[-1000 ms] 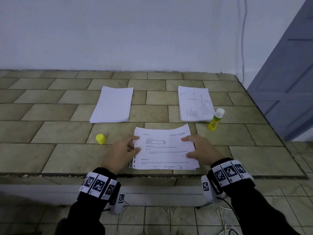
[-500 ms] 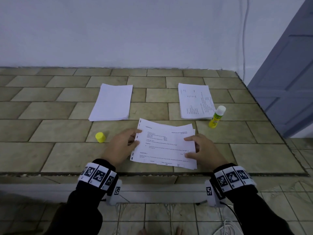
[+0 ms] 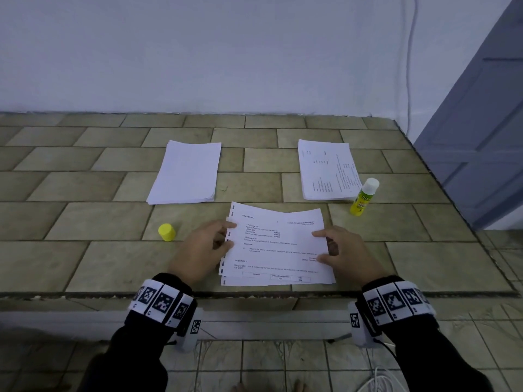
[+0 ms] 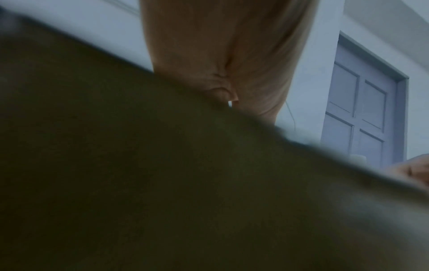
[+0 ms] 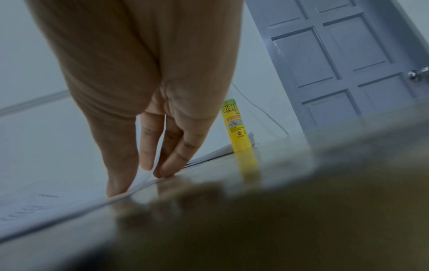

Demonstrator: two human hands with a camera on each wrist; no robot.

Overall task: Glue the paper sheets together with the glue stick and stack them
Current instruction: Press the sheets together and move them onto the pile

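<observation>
white wall (image 3: 198, 52), tiled counter (image 3: 85, 216), grey door (image 3: 481, 137)

We wear black long sleeves (image 3: 424, 360), and each wrist carries a band of white tiles (image 3: 161, 302) printed with black square codes. A white camera housing (image 3: 357, 326) with a thin black cable hangs beneath.
</observation>
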